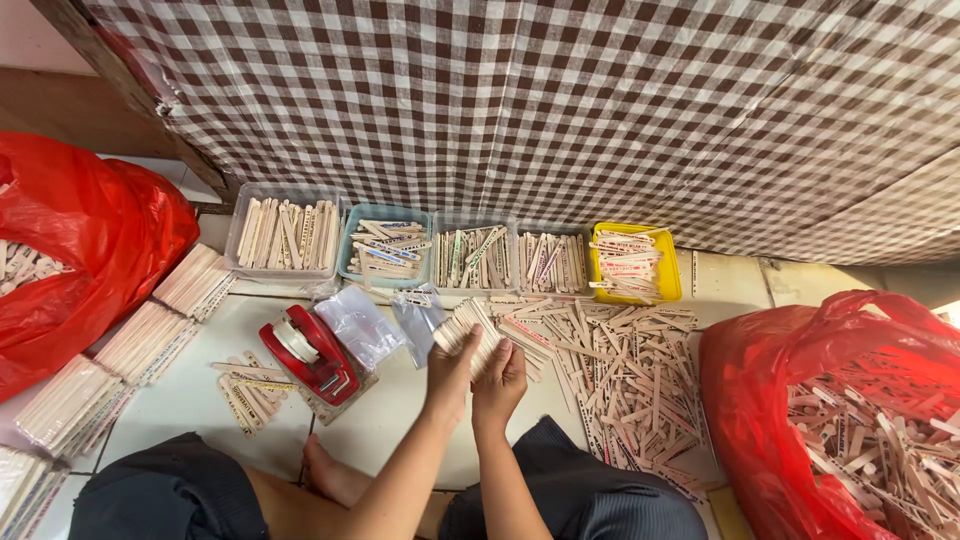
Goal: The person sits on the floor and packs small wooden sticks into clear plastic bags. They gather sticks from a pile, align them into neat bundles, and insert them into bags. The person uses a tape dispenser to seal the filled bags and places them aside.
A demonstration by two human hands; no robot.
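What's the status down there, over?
Left hand and right hand both gripping one fanned bundle of wooden sticks. Loose stick pile on the right. Nothing blocking.

Five trays stand in a row: two clear, one blue, another clear, one yellow. Two red bags (both holding sticks), one red tape dispenser, two hands.

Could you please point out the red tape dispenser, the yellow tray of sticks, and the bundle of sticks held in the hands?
Red tape dispenser (312,357), head view, on its red body.
Yellow tray (668,277), head view, on its right rim.
Bundle of sticks (470,325), head view, on the fanned sticks' middle.
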